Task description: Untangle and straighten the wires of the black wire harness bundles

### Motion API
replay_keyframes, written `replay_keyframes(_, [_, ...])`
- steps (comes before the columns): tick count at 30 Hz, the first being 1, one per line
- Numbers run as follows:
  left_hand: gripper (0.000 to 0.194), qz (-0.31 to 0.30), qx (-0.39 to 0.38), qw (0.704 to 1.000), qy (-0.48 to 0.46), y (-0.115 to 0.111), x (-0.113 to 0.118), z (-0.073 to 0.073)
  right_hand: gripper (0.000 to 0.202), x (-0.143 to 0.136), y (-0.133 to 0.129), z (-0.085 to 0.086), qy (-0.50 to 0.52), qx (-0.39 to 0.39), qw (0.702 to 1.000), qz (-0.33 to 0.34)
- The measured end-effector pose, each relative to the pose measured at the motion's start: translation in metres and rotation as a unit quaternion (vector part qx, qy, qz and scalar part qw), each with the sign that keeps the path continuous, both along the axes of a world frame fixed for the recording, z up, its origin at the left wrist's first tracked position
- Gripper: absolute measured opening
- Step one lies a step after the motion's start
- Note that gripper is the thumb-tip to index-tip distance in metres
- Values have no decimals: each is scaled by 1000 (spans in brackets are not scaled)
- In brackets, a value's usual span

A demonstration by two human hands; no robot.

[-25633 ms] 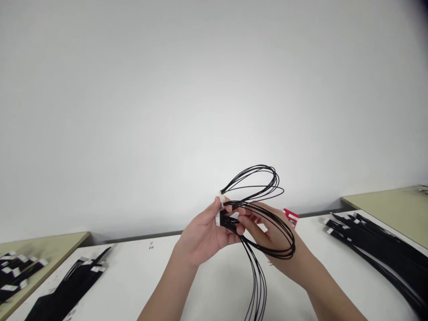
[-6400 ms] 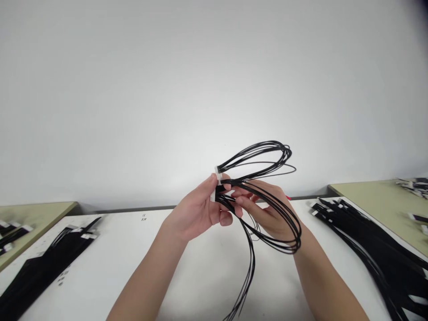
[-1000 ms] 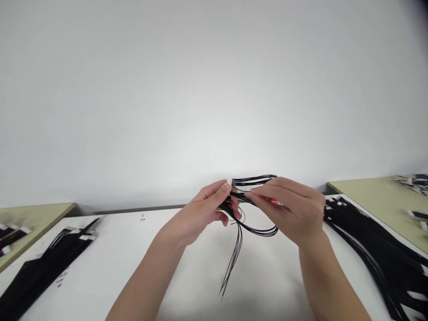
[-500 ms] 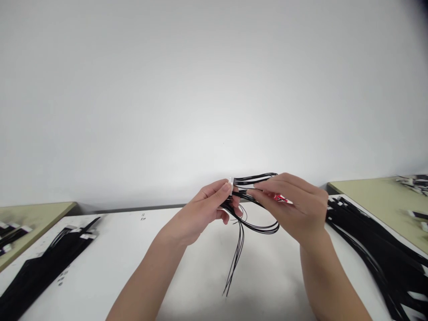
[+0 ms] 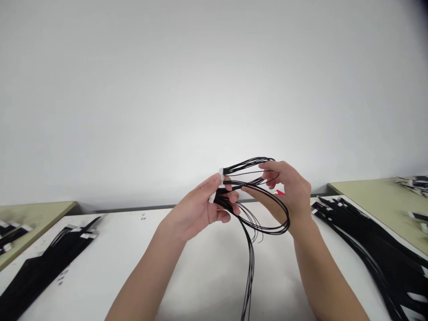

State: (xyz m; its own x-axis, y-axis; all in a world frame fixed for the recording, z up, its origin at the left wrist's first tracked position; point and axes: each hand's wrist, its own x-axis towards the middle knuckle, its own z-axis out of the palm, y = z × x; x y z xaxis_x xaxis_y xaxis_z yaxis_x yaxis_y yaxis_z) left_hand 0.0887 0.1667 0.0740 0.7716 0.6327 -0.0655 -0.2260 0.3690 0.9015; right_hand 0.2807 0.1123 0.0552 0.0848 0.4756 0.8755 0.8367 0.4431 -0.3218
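so far, black wires (image 5: 234, 168) sit in a white connector (image 5: 221, 173) my left hand (image 5: 198, 210) pinches; other strands (image 5: 250, 263) dangle, right hand (image 5: 291, 183) spread.

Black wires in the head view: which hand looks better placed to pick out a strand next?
Probably the right hand: it is spread open at the looped black wires. The left hand is occupied, gripping the upper white connector.
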Motion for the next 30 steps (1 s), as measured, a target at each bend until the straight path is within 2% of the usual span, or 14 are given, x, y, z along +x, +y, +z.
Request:
replay_keyframes(4, [31, 21, -13, 999, -21, 0, 2, 0, 41, -6, 1, -2, 24, 113, 993, -32])
replay_keyframes(7, [31, 31, -9, 999, -39, 0, 3, 0, 31, -11, -3, -1, 51, 161, 985, -44])
replay_keyframes(9, [30, 32, 5, 998, -47, 0, 2, -1, 21, -13, -7, 0, 52, 101, 993, -15])
replay_keyframes(11, [31, 27, 21, 998, -53, 0, 2, -1, 15, -16, -11, 2, 59, -19, 997, 39])
replay_keyframes(14, [31, 20, 35, 997, -58, 1, 0, -2, 13, -18, -15, 5, 91, -138, 981, 101])
replay_keyframes(21, [32, 1, 42, 997, -59, 0, 0, -2, 9, -17, -14, 8, 110, -239, 955, 140])
replay_keyframes(27, [33, -27, 34, 998, -48, 0, 2, -4, 11, -19, -8, 4, 120, -236, 945, 191])
replay_keyframes(30, [34, -34, 29, 998, -50, 0, 2, -5, 9, -20, -3, 0, 130, -236, 943, 195])
